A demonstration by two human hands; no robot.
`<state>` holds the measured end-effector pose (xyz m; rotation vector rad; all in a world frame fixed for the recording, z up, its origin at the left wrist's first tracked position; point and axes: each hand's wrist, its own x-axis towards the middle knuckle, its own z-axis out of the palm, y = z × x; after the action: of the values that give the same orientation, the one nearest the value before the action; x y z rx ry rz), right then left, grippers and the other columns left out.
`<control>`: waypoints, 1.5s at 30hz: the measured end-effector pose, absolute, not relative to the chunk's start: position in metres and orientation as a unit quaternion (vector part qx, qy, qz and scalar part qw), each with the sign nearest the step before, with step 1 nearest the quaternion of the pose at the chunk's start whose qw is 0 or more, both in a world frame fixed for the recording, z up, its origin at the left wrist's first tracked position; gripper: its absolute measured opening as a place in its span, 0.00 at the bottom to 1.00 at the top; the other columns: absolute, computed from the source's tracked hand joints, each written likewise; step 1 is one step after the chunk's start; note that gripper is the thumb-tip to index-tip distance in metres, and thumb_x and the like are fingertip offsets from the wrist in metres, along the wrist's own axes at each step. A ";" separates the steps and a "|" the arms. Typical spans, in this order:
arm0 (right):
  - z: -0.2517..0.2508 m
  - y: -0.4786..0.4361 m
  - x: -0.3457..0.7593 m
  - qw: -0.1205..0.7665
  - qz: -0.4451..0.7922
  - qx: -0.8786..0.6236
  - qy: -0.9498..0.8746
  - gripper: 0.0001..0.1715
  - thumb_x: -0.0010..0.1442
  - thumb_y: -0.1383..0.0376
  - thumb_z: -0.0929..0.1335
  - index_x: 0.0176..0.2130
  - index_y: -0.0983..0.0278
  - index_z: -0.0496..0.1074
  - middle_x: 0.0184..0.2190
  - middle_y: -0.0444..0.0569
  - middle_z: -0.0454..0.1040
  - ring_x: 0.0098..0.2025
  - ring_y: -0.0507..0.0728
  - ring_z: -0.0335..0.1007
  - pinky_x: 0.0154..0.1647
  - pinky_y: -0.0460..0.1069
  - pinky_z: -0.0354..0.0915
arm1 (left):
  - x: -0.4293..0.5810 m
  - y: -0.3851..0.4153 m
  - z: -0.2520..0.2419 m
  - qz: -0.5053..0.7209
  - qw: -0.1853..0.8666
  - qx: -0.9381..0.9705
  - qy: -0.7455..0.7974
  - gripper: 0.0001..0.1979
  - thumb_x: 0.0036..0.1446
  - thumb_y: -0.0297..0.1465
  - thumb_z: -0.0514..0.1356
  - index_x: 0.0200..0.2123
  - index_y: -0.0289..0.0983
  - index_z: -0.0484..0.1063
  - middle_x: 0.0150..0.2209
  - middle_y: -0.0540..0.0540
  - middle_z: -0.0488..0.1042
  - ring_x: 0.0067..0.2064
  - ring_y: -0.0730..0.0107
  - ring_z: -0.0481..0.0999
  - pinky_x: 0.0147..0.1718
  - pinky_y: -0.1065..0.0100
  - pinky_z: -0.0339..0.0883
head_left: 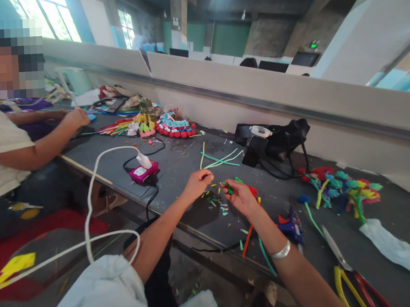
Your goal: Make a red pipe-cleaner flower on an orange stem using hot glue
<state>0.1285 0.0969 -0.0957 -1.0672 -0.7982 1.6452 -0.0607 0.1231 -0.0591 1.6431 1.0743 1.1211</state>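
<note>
My right hand (241, 198), palm turned up, has its fingers closed round a small green fuzzy piece (229, 188) that looks like pipe cleaner. My left hand (198, 183) is just to its left, thumb and fingertips pinched together; whatever may be in the pinch is too small to make out. A gap separates the two hands. Below and between them, short cut bits (224, 209) in several colours are scattered on the dark table (190, 214). Long pale green pipe cleaners (221, 162) lie behind my left hand. Red and orange fuzzy stems lie partly hidden behind my right hand.
A blue glue gun (291, 229) and scissors (339, 252) lie right of my right forearm, near fuzzy flowers (347, 189). Behind are a phone (255, 151) and black bag (286, 137). A white cable runs from a purple socket box (143, 172). Another person works at left.
</note>
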 end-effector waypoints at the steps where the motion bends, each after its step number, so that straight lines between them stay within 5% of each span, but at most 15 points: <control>1: -0.096 0.097 0.128 0.491 0.673 -0.443 -0.331 0.14 0.64 0.61 0.66 0.47 0.67 0.69 0.42 0.48 0.73 0.37 0.52 0.72 0.36 0.50 0.71 | -0.061 0.123 -0.058 0.461 0.441 0.641 0.427 0.09 0.51 0.35 0.59 0.26 0.35 0.71 0.20 0.54 0.65 0.22 0.77 0.59 0.23 0.73 0.52; 16: -0.081 0.136 0.142 0.464 0.555 -0.580 -0.375 0.19 0.64 0.60 0.67 0.52 0.65 0.67 0.50 0.51 0.70 0.46 0.57 0.71 0.45 0.56 0.70 | -0.090 0.142 -0.042 0.608 0.479 0.477 0.417 0.11 0.45 0.37 0.64 0.25 0.35 0.72 0.19 0.54 0.64 0.19 0.80 0.58 0.19 0.73 0.51; 26: -0.072 0.154 0.135 0.465 0.571 -0.568 -0.367 0.19 0.64 0.60 0.67 0.52 0.65 0.67 0.49 0.51 0.70 0.46 0.57 0.71 0.45 0.56 0.70 | -0.090 0.146 -0.055 0.572 0.489 0.474 0.457 0.08 0.46 0.34 0.63 0.26 0.35 0.72 0.20 0.54 0.67 0.19 0.81 0.61 0.19 0.74 0.54; 31: -0.064 0.142 0.134 0.472 0.644 -0.498 -0.339 0.16 0.64 0.59 0.66 0.49 0.66 0.69 0.44 0.49 0.72 0.40 0.54 0.72 0.40 0.53 0.71 | -0.072 0.138 -0.064 0.490 0.549 0.521 0.433 0.19 0.45 0.28 0.63 0.44 0.37 0.74 0.36 0.46 0.76 0.26 0.76 0.72 0.23 0.74 0.62; 34: -0.055 0.134 0.130 0.474 0.687 -0.451 -0.315 0.18 0.66 0.56 0.63 0.42 0.68 0.72 0.36 0.49 0.75 0.35 0.52 0.73 0.36 0.50 0.71 | -0.060 0.132 -0.064 0.457 0.560 0.554 0.413 0.24 0.49 0.29 0.62 0.52 0.39 0.71 0.48 0.41 0.75 0.31 0.74 0.74 0.26 0.72 0.65; 38: -0.045 0.121 0.123 0.467 0.729 -0.406 -0.292 0.27 0.68 0.53 0.57 0.36 0.69 0.74 0.29 0.55 0.78 0.32 0.55 0.76 0.34 0.49 0.72 | -0.053 0.127 -0.060 0.442 0.534 0.605 0.392 0.27 0.52 0.30 0.61 0.57 0.41 0.67 0.52 0.41 0.71 0.33 0.73 0.73 0.31 0.70 0.67; 45: -0.038 0.106 0.115 0.435 0.769 -0.371 -0.286 0.35 0.68 0.48 0.51 0.39 0.70 0.72 0.28 0.55 0.78 0.30 0.57 0.77 0.33 0.52 0.74 | -0.049 0.126 -0.058 0.432 0.470 0.686 0.349 0.14 0.52 0.30 0.63 0.43 0.38 0.78 0.47 0.43 0.73 0.43 0.67 0.72 0.42 0.67 0.66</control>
<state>0.1147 0.1059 -0.0384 -0.9237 -0.7119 1.9150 -0.0492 0.1263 -0.0576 1.6817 0.8557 1.0596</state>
